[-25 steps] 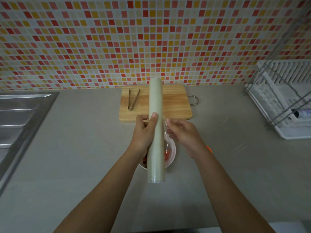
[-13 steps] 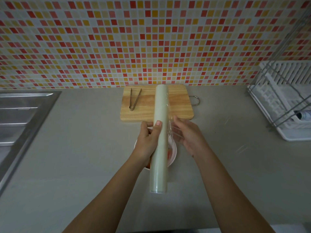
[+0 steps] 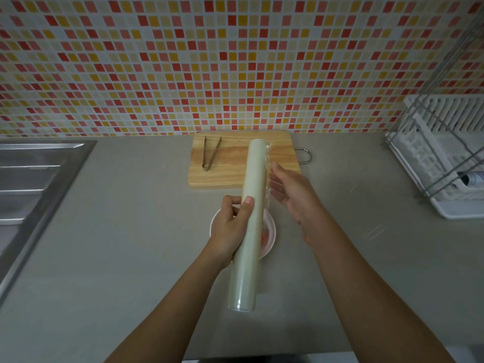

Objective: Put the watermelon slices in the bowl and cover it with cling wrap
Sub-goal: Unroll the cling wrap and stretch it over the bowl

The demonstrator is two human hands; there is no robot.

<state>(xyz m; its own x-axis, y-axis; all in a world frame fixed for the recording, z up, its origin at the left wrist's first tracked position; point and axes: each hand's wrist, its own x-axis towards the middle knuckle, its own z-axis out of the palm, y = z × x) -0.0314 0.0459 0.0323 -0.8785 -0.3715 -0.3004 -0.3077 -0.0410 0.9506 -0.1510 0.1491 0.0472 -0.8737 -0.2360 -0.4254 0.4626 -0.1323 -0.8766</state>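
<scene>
Although the sink (image 3: 39, 179) at far left is not involved, it is noted as the left limit of the bench (image 3: 131, 231). Tongs (image 3: 209, 155) are laid on the cutting board (image 3: 230, 176) at the back wall, apart from both hands.

Left hand (image 3: 230, 226): wrapped round the cling wrap roll (image 3: 251, 221) near its middle, thumb on top, fingers curled behind. Roll is held lengthwise above the bowl (image 3: 273, 238), far end over the board, near end toward the body. Bowl is seated on the bench directly under the roll and is mostly hidden. Watermelon slices (image 3: 263, 237) are made out as red inside it, so loading is judged done and covering is judged the step in hand.

Right hand (image 3: 290, 195): fingers nearly straight, laid against the loose film edge (image 3: 267, 179) along the roll's right side; no pinch is seen. Dish rack (image 3: 445, 158) is parked far right, well apart.

Handling, as judged:
- Roll is light and stiff, so a mid-length grip is adequate.
- Film is thin, limp and clingy, easily torn or folded onto itself.
- Film is best taken at the free edge, pinched wide between thumb and fingers, then pulled flat and square off the roll.
- Bowl is light and may be dragged if film is stretched against one rim only.
</scene>
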